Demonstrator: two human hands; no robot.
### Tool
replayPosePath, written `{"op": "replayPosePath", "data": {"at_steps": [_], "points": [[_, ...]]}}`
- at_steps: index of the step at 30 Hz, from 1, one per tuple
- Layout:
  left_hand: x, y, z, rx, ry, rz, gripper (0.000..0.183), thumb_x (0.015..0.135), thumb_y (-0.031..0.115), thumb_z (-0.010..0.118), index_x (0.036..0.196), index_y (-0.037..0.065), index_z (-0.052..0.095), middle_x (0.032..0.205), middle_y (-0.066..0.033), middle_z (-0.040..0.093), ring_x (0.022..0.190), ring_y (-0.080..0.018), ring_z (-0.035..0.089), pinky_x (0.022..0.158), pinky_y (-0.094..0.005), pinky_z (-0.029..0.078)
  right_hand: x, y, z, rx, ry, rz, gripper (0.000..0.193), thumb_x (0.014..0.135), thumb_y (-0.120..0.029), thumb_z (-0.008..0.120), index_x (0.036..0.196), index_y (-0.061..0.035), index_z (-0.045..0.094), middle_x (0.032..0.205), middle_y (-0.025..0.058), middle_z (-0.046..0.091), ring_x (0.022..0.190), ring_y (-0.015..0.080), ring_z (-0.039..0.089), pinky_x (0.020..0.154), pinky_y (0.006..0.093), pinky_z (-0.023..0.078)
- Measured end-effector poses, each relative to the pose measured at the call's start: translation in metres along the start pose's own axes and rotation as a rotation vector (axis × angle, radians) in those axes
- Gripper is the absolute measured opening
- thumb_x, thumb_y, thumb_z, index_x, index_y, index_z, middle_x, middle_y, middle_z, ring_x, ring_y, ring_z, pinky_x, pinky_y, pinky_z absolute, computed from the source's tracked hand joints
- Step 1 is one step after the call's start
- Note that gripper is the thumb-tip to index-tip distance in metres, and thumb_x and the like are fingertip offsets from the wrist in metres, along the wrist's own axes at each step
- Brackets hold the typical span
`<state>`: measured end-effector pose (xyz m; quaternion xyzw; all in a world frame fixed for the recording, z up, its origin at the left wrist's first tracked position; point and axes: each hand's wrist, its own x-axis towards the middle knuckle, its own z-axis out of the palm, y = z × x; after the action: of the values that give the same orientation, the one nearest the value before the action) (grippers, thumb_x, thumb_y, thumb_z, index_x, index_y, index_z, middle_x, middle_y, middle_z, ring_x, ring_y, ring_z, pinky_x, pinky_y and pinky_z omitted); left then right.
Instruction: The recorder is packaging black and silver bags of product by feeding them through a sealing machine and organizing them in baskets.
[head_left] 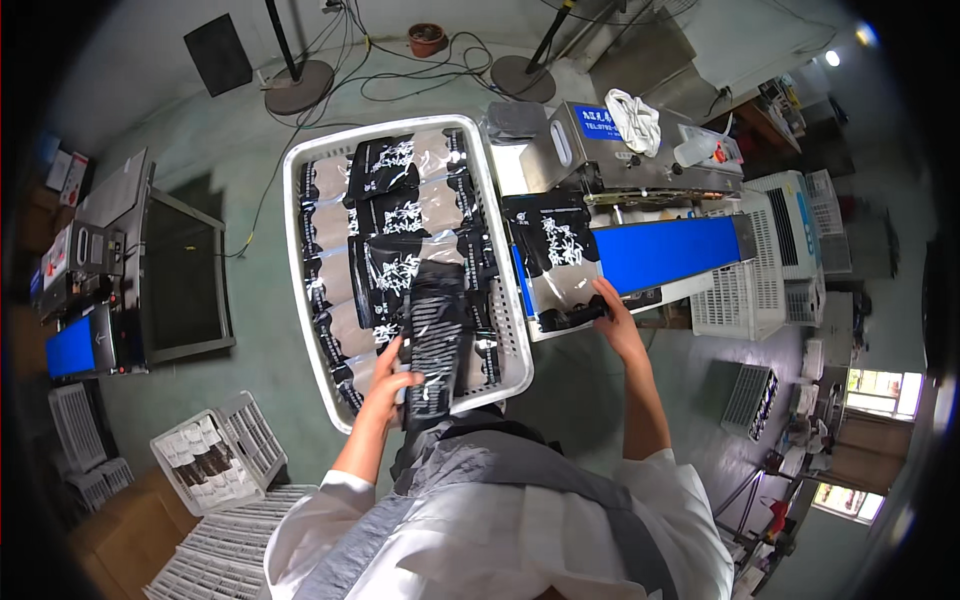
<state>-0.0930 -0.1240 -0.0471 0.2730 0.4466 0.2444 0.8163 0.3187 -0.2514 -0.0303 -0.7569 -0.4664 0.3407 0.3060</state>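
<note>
My left hand (384, 392) is closed round a black printed packet (437, 345), held edge-up over the near right part of a white plastic crate (296, 225). Packets with clear windows and black ends fill the crate in rows, several of them black side up (385, 270). To the right of the crate, a packet with a black top and clear lower part (562, 285) lies at the left end of a blue conveyor belt (670, 252). My right hand (618, 325) grips the near right corner of that packet, thumb and fingers closed on it.
Behind the belt stands a steel machine (640, 165) with a white cloth (633, 122) on top. White crates (738, 285) stand at its right end. More crates (215, 455) sit at the lower left. Cables (430, 75) trail over the floor beyond the crate.
</note>
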Motion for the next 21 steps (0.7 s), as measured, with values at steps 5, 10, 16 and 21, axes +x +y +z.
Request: {"op": "replayPosePath", "data": {"at_steps": [5,10,16,21], "points": [[-0.021,0.009,-0.034,-0.206,0.014,0.056,0.062,0.061,0.000,0.055,0.122,0.000,0.048,0.100,-0.0102,0.063,0.090,-0.0206,0.062,0.080,-0.0323,0.051,-0.006,-0.015,0.026,0.058,0.093,0.034,0.070,0.070,0.011,0.054,0.136,-0.0073,0.040,0.145,0.0133,0.029,0.135,0.0262,0.028,0.109,0.0335,0.026],[-0.040,0.010,-0.042,-0.349,0.191,0.105,0.044,0.068,0.010,0.055,0.110,-0.004,0.050,0.091,-0.0146,0.063,0.074,-0.0243,0.065,0.068,-0.0353,0.057,-0.013,0.011,0.047,0.117,0.141,-0.071,0.064,0.075,0.005,0.057,0.136,-0.0078,0.040,0.145,0.0122,0.029,0.131,0.0245,0.033,0.103,0.0328,0.034],[-0.068,0.007,-0.054,-0.447,0.270,0.100,0.048,0.069,0.005,0.056,0.115,-0.001,0.047,0.098,-0.0138,0.062,0.082,-0.0258,0.065,0.075,-0.0385,0.057,-0.027,-0.057,0.097,1.193,0.220,0.165,0.060,0.084,-0.005,0.052,0.139,-0.0074,0.029,0.129,0.0107,0.039,0.118,0.0234,0.043,0.091,0.0385,0.047],[-0.073,-0.005,-0.058,-0.504,0.254,0.099,0.044,0.071,0.009,0.056,0.113,-0.002,0.049,0.097,-0.0136,0.062,0.082,-0.0252,0.065,0.075,-0.0385,0.057,-0.007,-0.062,0.153,0.978,0.534,0.162,0.060,0.081,0.003,0.056,0.135,-0.0086,0.033,0.124,0.0087,0.041,0.110,0.0179,0.045,0.086,0.0312,0.047]]}}
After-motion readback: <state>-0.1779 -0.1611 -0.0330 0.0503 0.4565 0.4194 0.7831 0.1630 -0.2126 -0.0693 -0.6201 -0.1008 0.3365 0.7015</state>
